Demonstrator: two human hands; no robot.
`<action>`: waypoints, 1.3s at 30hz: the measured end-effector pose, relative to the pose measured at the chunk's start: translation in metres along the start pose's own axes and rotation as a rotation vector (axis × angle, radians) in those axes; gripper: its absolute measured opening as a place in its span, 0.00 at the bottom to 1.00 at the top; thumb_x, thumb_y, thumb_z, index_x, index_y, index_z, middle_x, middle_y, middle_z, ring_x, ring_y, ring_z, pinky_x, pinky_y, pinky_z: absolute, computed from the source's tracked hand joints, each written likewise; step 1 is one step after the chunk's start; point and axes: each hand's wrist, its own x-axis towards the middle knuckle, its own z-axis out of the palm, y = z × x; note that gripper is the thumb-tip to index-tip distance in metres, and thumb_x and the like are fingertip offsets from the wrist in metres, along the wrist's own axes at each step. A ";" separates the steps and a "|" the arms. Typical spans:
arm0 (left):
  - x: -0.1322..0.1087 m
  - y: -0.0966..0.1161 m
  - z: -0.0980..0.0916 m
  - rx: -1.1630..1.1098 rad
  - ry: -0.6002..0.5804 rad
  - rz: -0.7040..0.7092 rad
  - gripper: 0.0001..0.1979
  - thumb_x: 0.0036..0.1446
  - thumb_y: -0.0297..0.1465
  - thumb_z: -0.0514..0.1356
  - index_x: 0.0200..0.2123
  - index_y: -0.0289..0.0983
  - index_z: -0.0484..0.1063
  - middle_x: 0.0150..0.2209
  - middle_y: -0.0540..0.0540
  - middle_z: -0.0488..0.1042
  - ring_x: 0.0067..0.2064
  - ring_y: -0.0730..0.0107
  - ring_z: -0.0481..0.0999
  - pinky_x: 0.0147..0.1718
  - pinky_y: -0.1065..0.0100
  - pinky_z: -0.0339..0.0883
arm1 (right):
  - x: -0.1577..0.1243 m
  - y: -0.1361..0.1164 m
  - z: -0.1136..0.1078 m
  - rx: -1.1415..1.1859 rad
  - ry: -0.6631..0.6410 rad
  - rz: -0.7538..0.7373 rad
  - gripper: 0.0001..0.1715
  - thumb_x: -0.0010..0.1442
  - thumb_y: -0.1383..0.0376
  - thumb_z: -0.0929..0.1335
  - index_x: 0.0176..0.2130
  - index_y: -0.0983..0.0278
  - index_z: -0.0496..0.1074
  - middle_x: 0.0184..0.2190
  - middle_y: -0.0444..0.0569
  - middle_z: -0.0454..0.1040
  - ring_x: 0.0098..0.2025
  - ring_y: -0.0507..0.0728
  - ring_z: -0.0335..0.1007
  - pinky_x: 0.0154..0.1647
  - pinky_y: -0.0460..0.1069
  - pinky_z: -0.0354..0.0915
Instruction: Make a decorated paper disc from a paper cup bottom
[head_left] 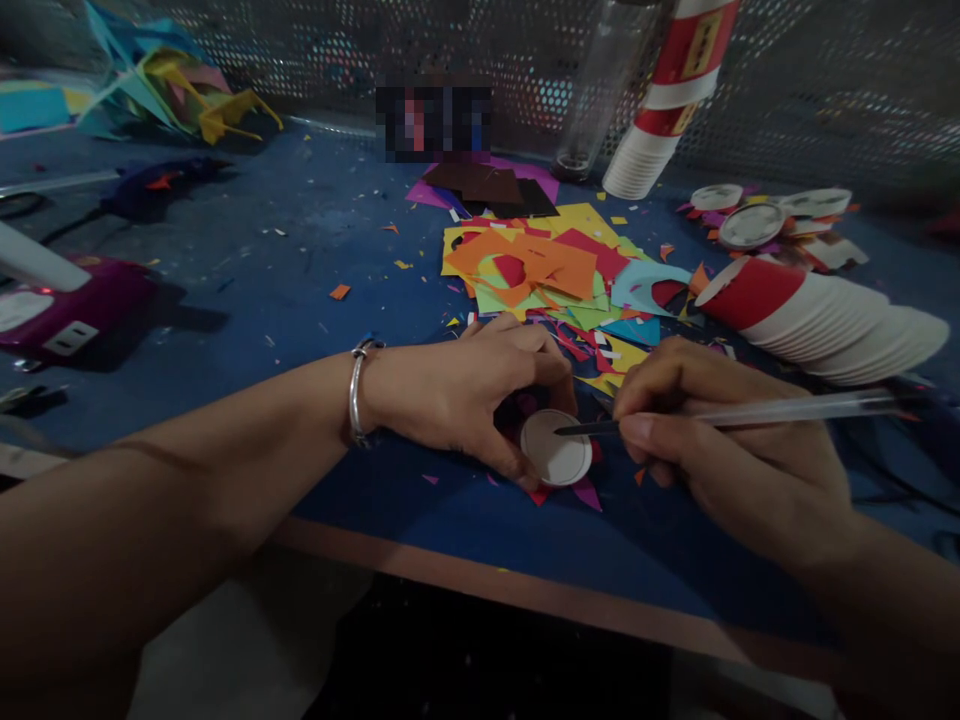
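Our blue worktop (315, 300) carries a heap of coloured paper offcuts (547, 275). Near its front edge our left hand (469, 395) pinches a white paper disc (556, 448), while our right hand (720, 440) grips a clear pen (750, 413), tip on the disc.

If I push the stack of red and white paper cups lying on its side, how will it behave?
The stack of paper cups looks light, so it probably slides easily. Lying on its side, round and tapered, it may roll in a curve. Nested cups could slip apart.

A paper disc (556, 448) lies on the table (300, 290) near its front edge. Behind it spreads a pile of paper scraps (547, 270). Right of the pile lies a stack of cups (817, 315).
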 end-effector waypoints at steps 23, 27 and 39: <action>0.000 -0.001 0.000 0.018 0.010 0.017 0.29 0.49 0.45 0.76 0.51 0.39 0.77 0.53 0.41 0.71 0.56 0.50 0.67 0.55 0.57 0.60 | 0.001 -0.004 0.004 0.051 -0.087 0.063 0.11 0.61 0.72 0.67 0.28 0.60 0.70 0.23 0.39 0.70 0.20 0.49 0.61 0.27 0.51 0.63; 0.000 -0.001 0.000 0.018 0.016 0.024 0.29 0.49 0.45 0.76 0.51 0.39 0.77 0.53 0.41 0.71 0.56 0.50 0.68 0.55 0.56 0.60 | -0.001 -0.004 0.002 0.075 -0.108 0.096 0.11 0.60 0.73 0.67 0.28 0.59 0.70 0.23 0.40 0.70 0.19 0.50 0.61 0.22 0.50 0.60; -0.001 -0.001 0.001 -0.005 0.006 0.008 0.29 0.50 0.48 0.75 0.51 0.41 0.77 0.53 0.41 0.72 0.55 0.51 0.67 0.54 0.57 0.60 | 0.002 -0.007 -0.002 0.061 -0.093 0.158 0.11 0.55 0.73 0.67 0.25 0.59 0.70 0.21 0.42 0.68 0.19 0.51 0.60 0.19 0.50 0.57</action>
